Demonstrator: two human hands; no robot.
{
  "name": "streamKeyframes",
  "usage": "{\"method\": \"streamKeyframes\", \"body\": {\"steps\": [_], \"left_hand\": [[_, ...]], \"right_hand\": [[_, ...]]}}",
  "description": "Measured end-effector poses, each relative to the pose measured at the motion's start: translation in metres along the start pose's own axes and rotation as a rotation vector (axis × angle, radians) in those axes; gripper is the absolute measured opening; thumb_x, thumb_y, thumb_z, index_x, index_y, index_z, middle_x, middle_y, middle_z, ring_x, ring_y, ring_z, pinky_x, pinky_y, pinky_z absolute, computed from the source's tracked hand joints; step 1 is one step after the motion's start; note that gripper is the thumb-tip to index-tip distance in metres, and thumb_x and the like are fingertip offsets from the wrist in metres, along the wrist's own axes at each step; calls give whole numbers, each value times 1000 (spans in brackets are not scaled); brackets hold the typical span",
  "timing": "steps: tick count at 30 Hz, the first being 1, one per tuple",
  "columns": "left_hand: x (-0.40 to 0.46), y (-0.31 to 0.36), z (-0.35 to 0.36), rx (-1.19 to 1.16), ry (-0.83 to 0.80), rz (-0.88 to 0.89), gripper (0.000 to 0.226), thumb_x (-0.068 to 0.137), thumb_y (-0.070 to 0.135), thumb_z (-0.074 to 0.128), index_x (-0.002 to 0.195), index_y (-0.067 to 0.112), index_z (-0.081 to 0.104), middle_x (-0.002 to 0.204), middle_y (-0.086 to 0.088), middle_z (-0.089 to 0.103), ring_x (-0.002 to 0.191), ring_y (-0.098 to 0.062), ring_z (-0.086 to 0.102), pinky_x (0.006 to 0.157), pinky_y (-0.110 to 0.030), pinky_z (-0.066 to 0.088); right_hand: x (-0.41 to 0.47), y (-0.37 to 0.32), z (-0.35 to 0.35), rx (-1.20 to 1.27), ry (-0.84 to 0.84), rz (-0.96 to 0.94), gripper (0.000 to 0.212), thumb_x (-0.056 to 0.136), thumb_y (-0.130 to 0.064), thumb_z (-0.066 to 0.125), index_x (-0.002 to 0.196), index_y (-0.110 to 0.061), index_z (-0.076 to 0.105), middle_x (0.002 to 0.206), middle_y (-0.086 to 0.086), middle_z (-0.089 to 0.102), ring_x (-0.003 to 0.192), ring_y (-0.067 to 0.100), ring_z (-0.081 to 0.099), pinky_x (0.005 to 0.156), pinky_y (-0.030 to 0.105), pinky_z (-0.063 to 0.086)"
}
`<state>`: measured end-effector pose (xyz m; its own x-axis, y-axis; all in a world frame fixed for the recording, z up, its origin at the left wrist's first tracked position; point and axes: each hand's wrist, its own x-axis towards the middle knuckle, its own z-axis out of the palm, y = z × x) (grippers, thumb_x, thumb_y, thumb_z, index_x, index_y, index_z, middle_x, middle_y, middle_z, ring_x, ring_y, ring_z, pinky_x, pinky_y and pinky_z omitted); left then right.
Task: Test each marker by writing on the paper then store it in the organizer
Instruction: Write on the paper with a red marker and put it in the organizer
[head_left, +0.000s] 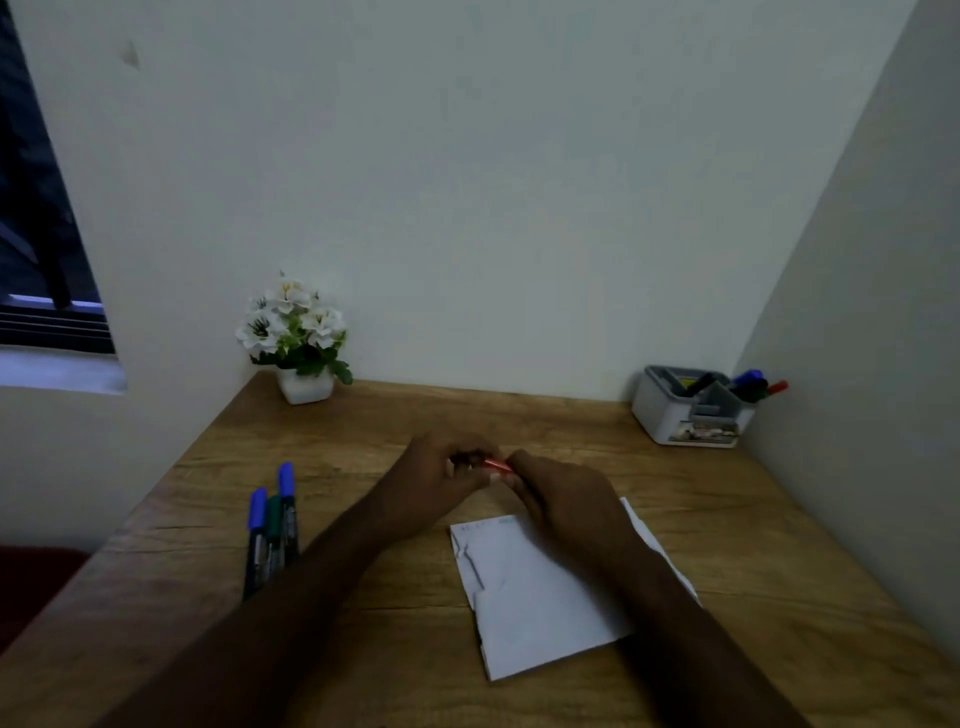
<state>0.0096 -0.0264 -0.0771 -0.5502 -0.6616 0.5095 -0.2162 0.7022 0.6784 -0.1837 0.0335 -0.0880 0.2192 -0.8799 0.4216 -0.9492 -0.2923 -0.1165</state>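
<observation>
I have the red marker (496, 464) between both hands above the table (519, 421), my left hand (441, 475) curled round one end and my right hand (558, 499) pinching the other, so each grip is clamped on it. Whether the cap is on or off I cannot tell; my fingers hide it. The paper (540, 597) lies flat just beneath and behind my right grip, partly under my right wrist, with faint marks near its far edge. Well off to the left of my left grip lie three markers (272, 525) side by side, two blue-capped and one green. Far ahead and to the right of my grip, in the table's corner, stands the organizer (685, 415), with several markers already upright in it.
</observation>
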Motion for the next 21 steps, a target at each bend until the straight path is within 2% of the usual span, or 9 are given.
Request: {"method": "streamKeyframes", "body": {"steps": [5, 8, 10, 12, 13, 15, 18, 20, 21], "left_hand": [[3, -12, -3, 64, -9, -6, 11, 85, 19, 71, 92, 27, 74, 84, 12, 70, 81, -11, 63, 71, -37, 51], [3, -19, -8, 161, 5, -30, 13, 85, 37, 63, 92, 30, 71, 83, 15, 66, 81, -6, 59, 75, -42, 50], [2, -25, -13, 220, 62, -102, 22, 83, 45, 56, 92, 30, 68, 80, 15, 65, 79, -3, 58, 78, -43, 50], [0, -29, -17, 255, 94, -160, 22, 82, 46, 56, 91, 29, 67, 80, 14, 64, 79, -2, 58, 82, -43, 49], [-1, -31, -17, 278, 80, -184, 20, 83, 46, 57, 91, 30, 66, 83, 16, 64, 83, -2, 58, 87, -42, 47], [-4, -30, -14, 341, 4, -234, 16, 87, 47, 60, 90, 32, 65, 92, 18, 62, 93, -4, 55, 96, -42, 37], [-6, -24, -8, 423, -98, -277, 12, 88, 44, 62, 92, 33, 62, 102, 18, 59, 103, -5, 49, 100, -41, 27], [-8, -24, -7, 436, -135, -283, 13, 88, 42, 63, 97, 33, 60, 108, 17, 59, 108, -6, 48, 104, -42, 24], [-9, -25, -7, 429, -145, -279, 14, 87, 42, 63, 98, 33, 60, 109, 17, 58, 110, -6, 48, 105, -42, 23]], "right_hand": [[5, 2, 4, -72, 6, 1, 45, 99, -64, 19, 107, -35, 53, 70, -8, 63, 56, 7, 50, 52, 29, 38], [7, 2, -1, 22, -34, 52, 42, 100, -62, 25, 118, -38, 54, 74, -13, 61, 65, 5, 56, 60, 30, 45], [5, 6, -8, 155, -18, 94, 31, 105, -44, 36, 134, -41, 46, 80, -18, 57, 75, 3, 57, 66, 27, 42], [-1, 12, -17, 344, 109, 108, 44, 103, -13, 46, 141, -35, 47, 91, -17, 61, 85, 1, 62, 73, 18, 45], [-4, 16, -20, 417, 199, 94, 49, 100, 0, 46, 138, -30, 53, 91, -11, 64, 82, 6, 64, 73, 16, 47], [-8, 18, -23, 667, 306, 151, 43, 98, 9, 43, 121, -19, 67, 86, 4, 68, 71, 14, 66, 67, 24, 51], [-8, 1, -22, 1161, 222, 301, 31, 96, 1, 38, 111, -1, 65, 95, 16, 73, 85, 27, 72, 71, 35, 58], [-10, -9, -16, 1159, 151, 300, 22, 93, 1, 45, 111, -4, 58, 96, 17, 73, 88, 29, 72, 72, 35, 58], [-11, -13, -13, 1075, 149, 279, 15, 94, 1, 51, 105, -8, 56, 93, 15, 72, 86, 27, 71, 71, 33, 56]]}}
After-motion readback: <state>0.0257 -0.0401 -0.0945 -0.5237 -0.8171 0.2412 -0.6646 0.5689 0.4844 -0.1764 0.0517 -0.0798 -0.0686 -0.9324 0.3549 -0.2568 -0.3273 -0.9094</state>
